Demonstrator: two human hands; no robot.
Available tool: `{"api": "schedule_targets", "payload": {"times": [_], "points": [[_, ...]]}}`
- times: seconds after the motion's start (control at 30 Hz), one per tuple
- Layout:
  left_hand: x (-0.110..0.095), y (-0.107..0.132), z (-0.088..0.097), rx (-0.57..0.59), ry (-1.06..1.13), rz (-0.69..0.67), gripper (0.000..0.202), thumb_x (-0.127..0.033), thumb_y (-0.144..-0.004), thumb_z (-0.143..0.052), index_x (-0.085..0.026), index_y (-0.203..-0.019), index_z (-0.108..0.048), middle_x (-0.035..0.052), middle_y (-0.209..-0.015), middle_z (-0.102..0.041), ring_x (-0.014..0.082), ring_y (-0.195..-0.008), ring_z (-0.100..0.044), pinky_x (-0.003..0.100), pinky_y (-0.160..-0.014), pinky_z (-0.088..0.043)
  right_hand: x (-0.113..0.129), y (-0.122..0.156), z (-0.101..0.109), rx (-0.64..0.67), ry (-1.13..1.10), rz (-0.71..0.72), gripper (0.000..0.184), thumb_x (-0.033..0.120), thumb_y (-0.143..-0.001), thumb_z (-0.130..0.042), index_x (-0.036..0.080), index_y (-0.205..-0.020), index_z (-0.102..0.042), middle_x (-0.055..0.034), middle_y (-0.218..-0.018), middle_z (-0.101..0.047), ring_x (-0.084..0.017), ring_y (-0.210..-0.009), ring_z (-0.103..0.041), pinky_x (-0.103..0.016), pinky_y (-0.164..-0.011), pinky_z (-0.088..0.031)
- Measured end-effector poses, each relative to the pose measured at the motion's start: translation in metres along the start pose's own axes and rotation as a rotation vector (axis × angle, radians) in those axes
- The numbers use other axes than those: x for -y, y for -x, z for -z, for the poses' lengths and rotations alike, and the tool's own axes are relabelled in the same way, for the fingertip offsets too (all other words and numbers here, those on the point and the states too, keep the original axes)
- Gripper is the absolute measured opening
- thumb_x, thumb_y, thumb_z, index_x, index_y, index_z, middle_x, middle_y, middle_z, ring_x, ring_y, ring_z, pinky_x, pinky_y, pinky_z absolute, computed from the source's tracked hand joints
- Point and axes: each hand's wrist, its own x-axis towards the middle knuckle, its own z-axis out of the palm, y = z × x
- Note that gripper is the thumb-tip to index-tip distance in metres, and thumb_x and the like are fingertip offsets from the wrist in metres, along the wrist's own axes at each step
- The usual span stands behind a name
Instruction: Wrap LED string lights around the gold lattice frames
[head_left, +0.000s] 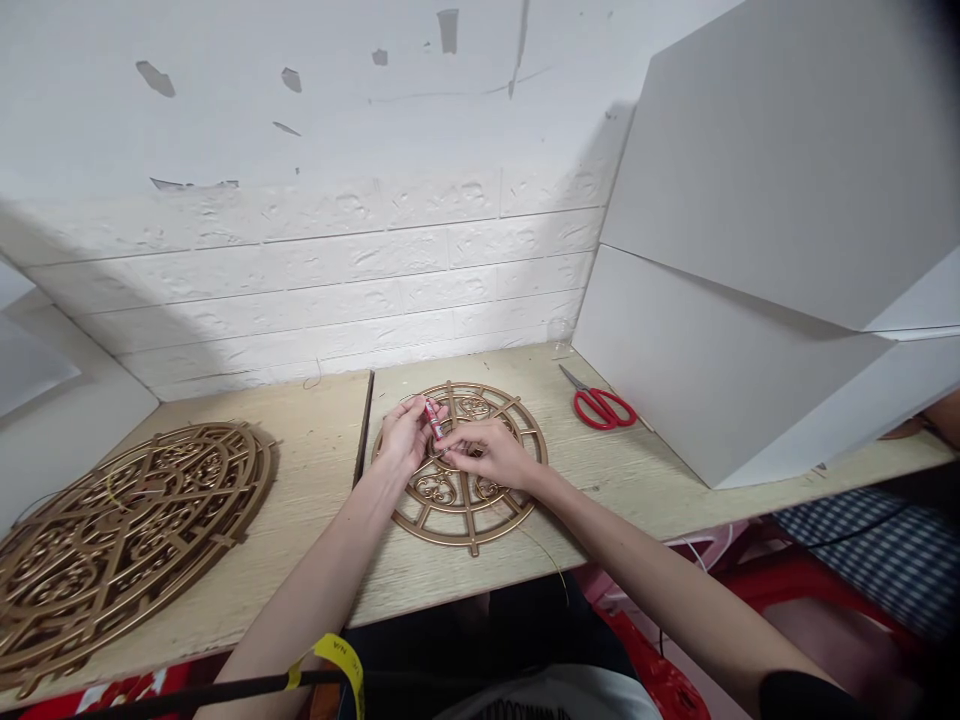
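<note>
A round gold openwork panel (pixel 480 505) lies flat on the wooden table in front of me. Both hands rest over its middle. My left hand (pixel 403 437) is closed around a small red and white tube (pixel 433 420), held upright with its tip pointing down at the panel. My right hand (pixel 491 455) is pinched at the tube's lower end, fingers pressed together against the panel's centre. What the fingertips pinch is too small to make out. A thin wire trails from the panel toward the table's front edge.
A stack of larger gold openwork discs (pixel 112 545) sits at the left. Red-handled scissors (pixel 600 405) lie at the right near a white folded board (pixel 720 390). A white brick-pattern wall stands behind. Red stools and a checked cloth show below right.
</note>
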Motion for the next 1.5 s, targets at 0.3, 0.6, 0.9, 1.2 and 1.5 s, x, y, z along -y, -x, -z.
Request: {"api": "schedule_targets", "payload": {"times": [0.3,0.6,0.9,1.2,1.5], "points": [[-0.0001,-0.0006,0.0009,0.001,0.013,0.006,0.014,-0.005,-0.079,-0.057,-0.012,-0.067,-0.056,0.0041,-0.064,-0.06,0.0119,-0.06,-0.062,0.025,-0.067,-0.055,-0.0001,-0.0004,0.0009,0.043,-0.042,-0.047,0.019,0.024,-0.084,-0.06,0.018,-0.099,-0.069,-0.005,-0.085,-0.072,-0.016,-0.073,-0.065,-0.028,-0.07,-0.051],[-0.0012,0.0011,-0.0007,-0.012,-0.005,0.009,0.021,-0.004,-0.083,-0.05,-0.012,-0.064,-0.056,0.0047,-0.063,-0.061,0.012,-0.06,-0.062,0.027,-0.069,-0.054,-0.0038,0.0003,0.0002,0.034,-0.014,-0.002,0.018,0.024,-0.085,-0.059,0.018,-0.098,-0.07,-0.0052,-0.086,-0.072,-0.016,-0.073,-0.065,-0.028,-0.07,-0.051],[0.0018,-0.0001,0.0002,0.02,-0.004,0.008,0.021,-0.004,-0.081,-0.051,-0.012,-0.063,-0.056,0.0043,-0.062,-0.06,0.0113,-0.058,-0.061,0.027,-0.07,-0.055,-0.0011,-0.0012,-0.001,0.026,0.017,0.057,0.015,0.025,-0.085,-0.059,0.015,-0.087,-0.069,-0.0037,-0.073,-0.067,-0.013,-0.063,-0.059,-0.025,-0.062,-0.046],[0.0015,0.0014,-0.0013,0.025,0.007,0.021,0.021,-0.004,-0.082,-0.051,-0.011,-0.063,-0.056,0.0038,-0.062,-0.061,0.0101,-0.059,-0.062,0.025,-0.07,-0.055,-0.0035,-0.0004,-0.0005,0.038,0.077,0.082,0.014,0.027,-0.086,-0.061,0.015,-0.09,-0.068,-0.0045,-0.078,-0.07,-0.015,-0.07,-0.063,-0.024,-0.066,-0.047],[-0.0001,0.0012,-0.0023,0.011,0.018,0.018,0.024,-0.005,-0.084,-0.048,-0.011,-0.063,-0.056,0.0047,-0.062,-0.06,0.0107,-0.059,-0.061,0.024,-0.067,-0.054,-0.0015,0.0005,-0.0008,0.028,0.077,0.028,0.015,0.027,-0.087,-0.057,0.017,-0.093,-0.067,-0.002,-0.074,-0.066,-0.013,-0.065,-0.059,-0.025,-0.064,-0.044]]}}
